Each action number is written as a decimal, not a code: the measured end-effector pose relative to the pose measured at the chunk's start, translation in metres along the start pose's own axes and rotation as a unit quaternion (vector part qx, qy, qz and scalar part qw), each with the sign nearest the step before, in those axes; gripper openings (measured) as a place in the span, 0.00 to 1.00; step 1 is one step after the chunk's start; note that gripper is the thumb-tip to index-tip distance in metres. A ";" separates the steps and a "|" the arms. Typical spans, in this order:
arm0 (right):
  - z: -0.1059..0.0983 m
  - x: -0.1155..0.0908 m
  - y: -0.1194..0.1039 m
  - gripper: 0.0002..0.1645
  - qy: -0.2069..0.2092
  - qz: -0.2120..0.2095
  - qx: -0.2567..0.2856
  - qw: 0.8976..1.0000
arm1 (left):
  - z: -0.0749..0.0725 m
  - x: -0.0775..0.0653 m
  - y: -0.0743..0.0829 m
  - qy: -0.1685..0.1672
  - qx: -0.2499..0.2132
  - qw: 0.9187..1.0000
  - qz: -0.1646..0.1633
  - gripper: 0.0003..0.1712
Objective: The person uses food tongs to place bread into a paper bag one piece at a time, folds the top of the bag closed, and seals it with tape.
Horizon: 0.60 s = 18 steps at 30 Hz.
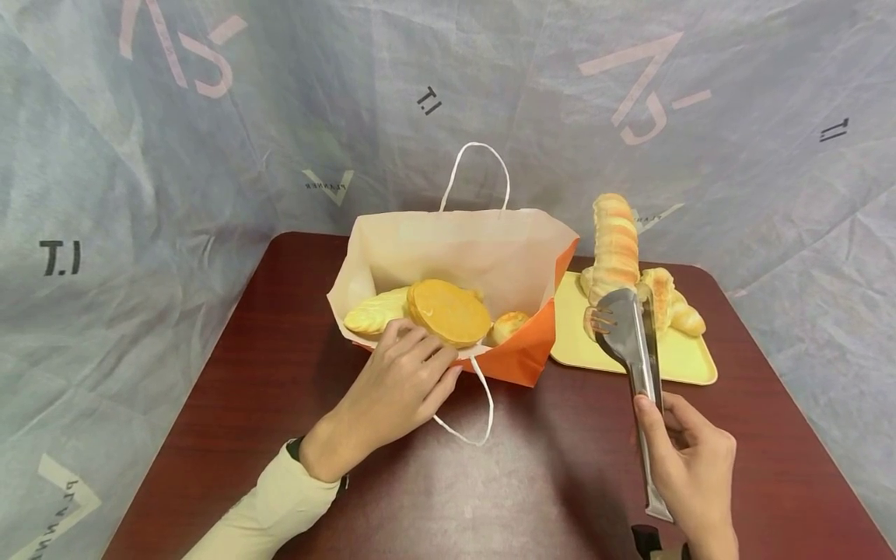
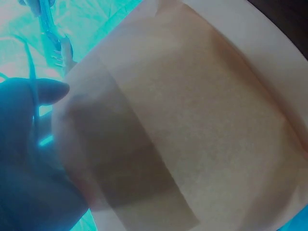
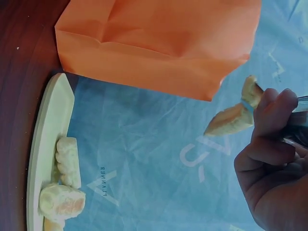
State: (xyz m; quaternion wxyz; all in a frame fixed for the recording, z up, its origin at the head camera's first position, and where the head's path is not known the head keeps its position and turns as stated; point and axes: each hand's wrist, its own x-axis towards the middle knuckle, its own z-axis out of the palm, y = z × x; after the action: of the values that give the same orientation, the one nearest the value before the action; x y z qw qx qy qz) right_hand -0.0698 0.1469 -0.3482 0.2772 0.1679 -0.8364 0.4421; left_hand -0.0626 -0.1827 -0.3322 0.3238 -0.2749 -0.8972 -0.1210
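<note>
An orange paper bag [image 1: 511,354] with a white inside and white handles stands on the table. In it lie a pale yellow bread [image 1: 378,311], a flat golden round bread [image 1: 451,313] and a small bun [image 1: 509,327]. My left hand [image 1: 406,381] grips the bag's near rim, thumb outside; in the left wrist view the bag's paper [image 2: 192,96] fills most of the picture. My right hand [image 1: 689,455] holds metal tongs [image 1: 640,365]. A long ridged bread roll [image 1: 616,241] is clamped in the tongs, raised above the tray; it shows in the right wrist view as well.
Right of the bag lies a yellow tray [image 1: 679,365] with several breads, among them a ridged bread [image 1: 658,292] and a pointed roll [image 1: 687,317]. The dark red table [image 1: 245,350] is bordered by grey printed sheeting [image 1: 294,117]. A white handle [image 1: 483,420] hangs down the bag's near side.
</note>
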 end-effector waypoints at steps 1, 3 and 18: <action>0.000 -0.001 0.001 0.07 0.000 -0.005 0.008 1.000 | 0.000 0.000 0.000 -0.001 0.001 1.000 0.000 0.08; 0.001 -0.002 0.001 0.07 -0.001 -0.012 0.020 1.000 | 0.000 0.000 0.000 -0.003 0.003 1.000 0.001 0.09; 0.002 0.002 -0.005 0.10 -0.020 -0.075 0.071 0.994 | -0.002 -0.001 0.001 -0.017 0.016 1.000 0.000 0.08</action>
State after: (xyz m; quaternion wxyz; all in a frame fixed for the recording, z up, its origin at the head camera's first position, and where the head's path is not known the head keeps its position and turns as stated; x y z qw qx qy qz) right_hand -0.0693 0.1426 -0.3453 0.2808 0.2582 -0.7933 0.4745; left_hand -0.0606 -0.1830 -0.3311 0.3128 -0.2720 -0.9043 -0.1018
